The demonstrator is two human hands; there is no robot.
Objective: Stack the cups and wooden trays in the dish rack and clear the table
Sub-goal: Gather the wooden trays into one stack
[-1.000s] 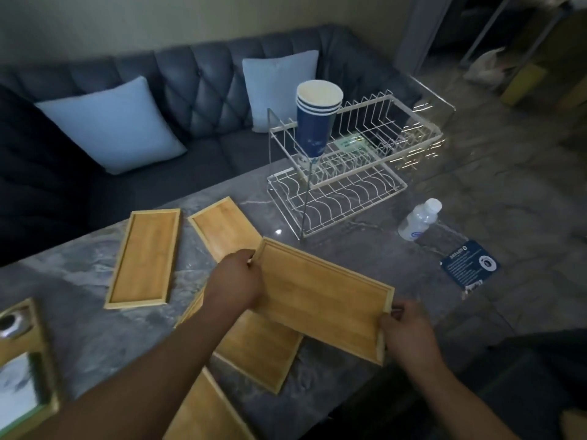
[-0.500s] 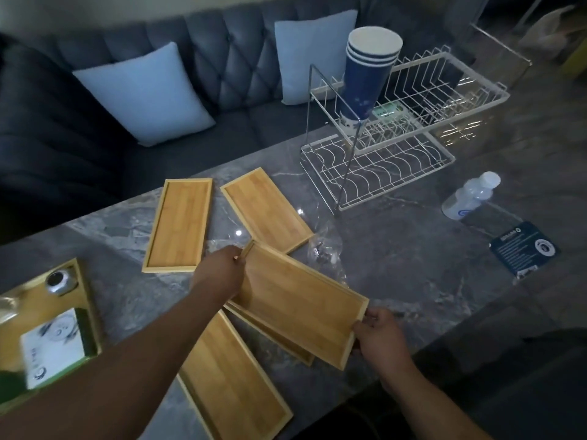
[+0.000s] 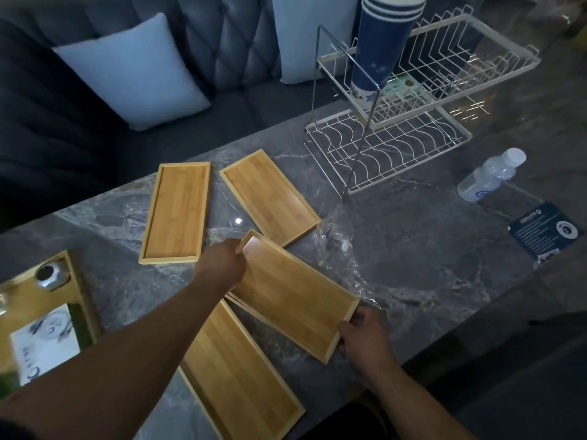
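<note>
Head view: your left hand (image 3: 222,265) pinches the far short end of a flat rectangular bamboo tray (image 3: 292,296), and your right hand (image 3: 362,336) curls round its near corner. The tray sits low over the grey marble table (image 3: 428,249), its long axis running far-left to near-right. The white wire dish rack (image 3: 390,154), which holds stacked blue paper cups (image 3: 381,49), stands beyond and to the right, nearer your right hand.

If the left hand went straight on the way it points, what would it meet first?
Past the held tray it grips, the left hand would likely meet the angled tray lying just beyond; the rack stands farther along. Depth is unclear.
</note>
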